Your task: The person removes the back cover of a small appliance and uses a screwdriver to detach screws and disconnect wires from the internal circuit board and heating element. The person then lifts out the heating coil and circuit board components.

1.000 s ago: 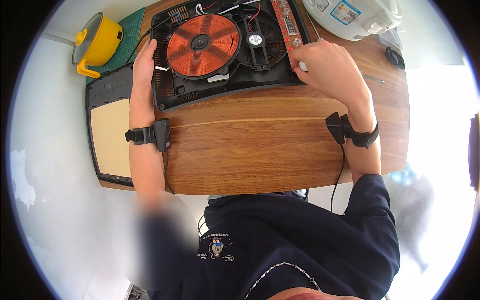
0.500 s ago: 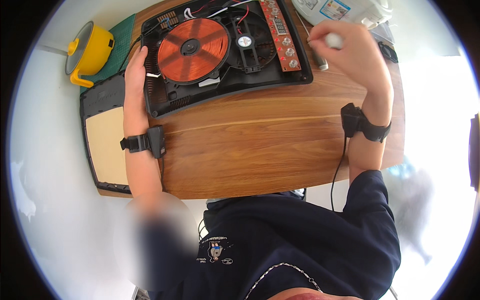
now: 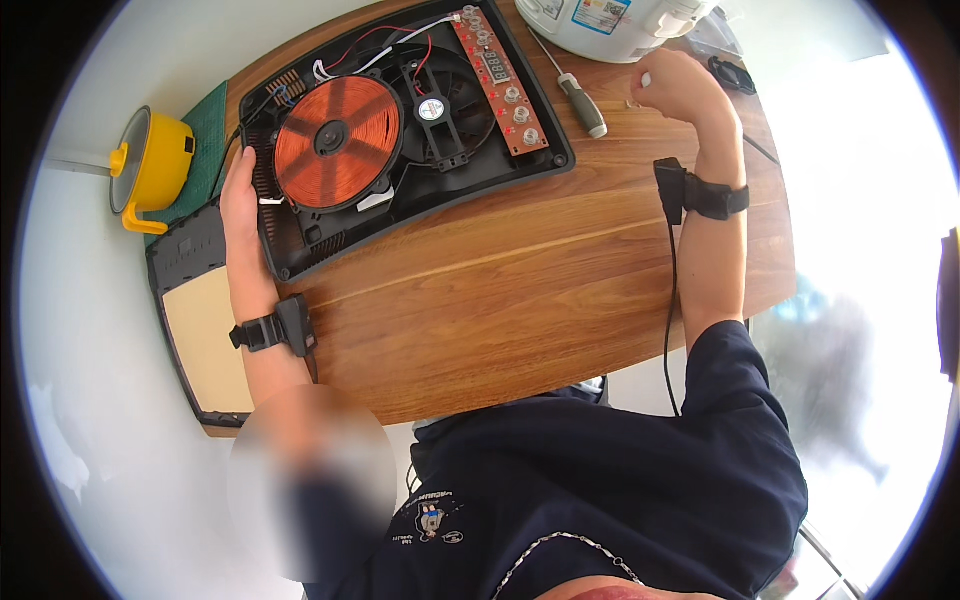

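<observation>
An opened induction cooker [image 3: 420, 215] lies on the wooden table [image 3: 520, 300], showing its copper coil [image 3: 335, 140], black fan [image 3: 436, 108] and red circuit board [image 3: 500, 75]. My left hand [image 3: 240, 195] grips the left edge of its black housing. My right hand [image 3: 682, 88] is raised to the right of the cooker, fingers curled around a small white piece [image 3: 645, 78]. A screwdriver [image 3: 583, 103] with a grey handle lies on the table between the cooker and that hand. Both wrists wear black bands.
A white rice cooker [image 3: 620, 20] stands at the far edge. At the left are a yellow pot [image 3: 155, 165] on a green mat [image 3: 205, 125] and a black-framed beige top plate [image 3: 200, 330]. A small black object [image 3: 728, 70] lies behind my right hand.
My right hand left the cooker's right edge and moved up and to the right. The screwdriver now lies on the table. My left hand stays on the housing's left edge.
</observation>
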Demonstrator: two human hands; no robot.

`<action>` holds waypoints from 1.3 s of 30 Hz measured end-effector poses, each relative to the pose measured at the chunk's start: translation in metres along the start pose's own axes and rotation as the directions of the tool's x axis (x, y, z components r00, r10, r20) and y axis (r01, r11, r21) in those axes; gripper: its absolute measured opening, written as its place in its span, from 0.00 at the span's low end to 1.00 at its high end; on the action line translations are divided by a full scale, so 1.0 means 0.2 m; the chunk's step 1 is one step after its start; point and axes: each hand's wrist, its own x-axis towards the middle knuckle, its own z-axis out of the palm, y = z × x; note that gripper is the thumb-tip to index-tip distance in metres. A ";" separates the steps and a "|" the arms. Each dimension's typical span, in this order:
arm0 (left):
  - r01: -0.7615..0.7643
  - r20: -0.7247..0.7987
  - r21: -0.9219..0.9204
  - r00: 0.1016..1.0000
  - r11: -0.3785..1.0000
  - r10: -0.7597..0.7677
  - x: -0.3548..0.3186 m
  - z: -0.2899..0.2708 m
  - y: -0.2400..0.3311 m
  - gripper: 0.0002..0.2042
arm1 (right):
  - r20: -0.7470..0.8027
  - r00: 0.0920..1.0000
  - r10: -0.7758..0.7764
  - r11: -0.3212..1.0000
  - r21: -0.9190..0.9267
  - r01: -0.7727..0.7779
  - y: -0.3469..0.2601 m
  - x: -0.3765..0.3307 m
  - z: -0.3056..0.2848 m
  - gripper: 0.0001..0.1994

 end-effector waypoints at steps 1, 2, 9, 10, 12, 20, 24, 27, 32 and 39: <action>0.008 0.010 -0.051 1.000 0.999 -0.008 0.01 -0.01 -0.01 0.18 | -0.008 1.000 -0.015 1.000 0.015 0.015 0.03 0.03 0.04 0.09; 0.012 0.000 -0.048 1.000 0.999 -0.012 0.01 0.00 -0.01 0.18 | -0.017 0.999 -0.031 0.999 0.031 0.032 0.02 0.04 0.05 0.08; 0.009 -0.009 -0.040 1.000 0.999 -0.009 -0.03 0.03 0.03 0.18 | 0.088 0.995 -0.039 0.995 0.093 0.031 -0.01 0.06 0.08 0.08; 0.004 0.015 -0.061 1.000 0.998 -0.003 -0.01 -0.01 0.00 0.18 | 0.094 0.994 -0.046 0.995 0.098 0.037 -0.03 0.07 0.09 0.08; 0.008 0.028 -0.062 1.000 0.998 -0.006 0.00 0.01 -0.02 0.17 | 0.095 0.995 -0.030 0.995 0.102 0.020 -0.02 0.05 0.09 0.08; 0.054 0.076 -0.072 0.996 0.996 -0.049 -0.02 -0.03 0.00 0.17 | 0.088 0.996 -0.004 0.987 0.157 -0.010 -0.05 0.03 0.07 0.11; 0.061 0.045 -0.074 0.997 0.995 -0.057 -0.03 -0.06 0.00 0.18 | 0.075 0.997 -0.007 0.994 0.108 -0.001 -0.11 0.00 0.04 0.13; 0.037 0.009 -0.083 0.999 0.996 -0.037 -0.05 -0.03 0.02 0.19 | 0.073 0.997 0.008 0.995 0.102 -0.016 -0.19 -0.04 -0.01 0.14; 0.044 0.046 -0.095 0.998 0.994 -0.039 -0.06 -0.06 0.07 0.20 | -0.008 0.998 -0.061 0.995 0.079 0.062 -0.30 -0.10 -0.04 0.15; 0.070 0.018 -0.106 0.997 0.992 -0.069 -0.20 -0.03 0.17 0.18 | -0.167 0.972 -0.166 0.966 0.173 0.194 -0.47 -0.20 -0.11 0.16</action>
